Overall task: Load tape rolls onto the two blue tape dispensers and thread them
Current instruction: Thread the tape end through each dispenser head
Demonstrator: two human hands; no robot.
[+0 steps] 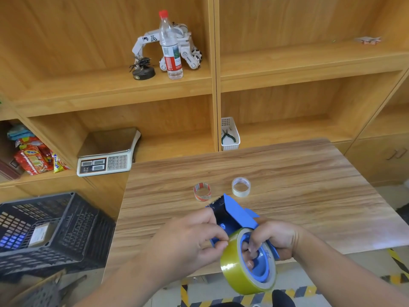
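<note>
Gripping the blue tape dispenser (238, 214) by its handle, the right hand (276, 239) has its fingers curled through the hub of the yellow-green tape roll (247, 265) that sits on the dispenser's wheel. The left hand (190, 238) pinches at the roll's outer layer where it meets the dispenser frame, thumb and forefinger pressed together on the tape. Dispenser and roll are held over the near edge of the surface (309, 173), the roll hanging out past that edge and the toothed blade end pointing toward the far edge.

Two smaller rolls lie flat on the surface just beyond the blade, near the middle: a red-and-white patterned roll (202, 191) on the left and a pale clear roll (241, 186) on the right, apart from each other.

Behind the surface stands a wooden shelf unit (217, 85). On it are a plastic bottle (170, 47) with a red cap, a white toy robot (186, 47), a weighing scale (108, 158), a white basket (231, 135) holding pliers, and snack packets (35, 158) at far left. A dark plastic crate (51, 227) sits on the floor beside the left edge of the surface
</note>
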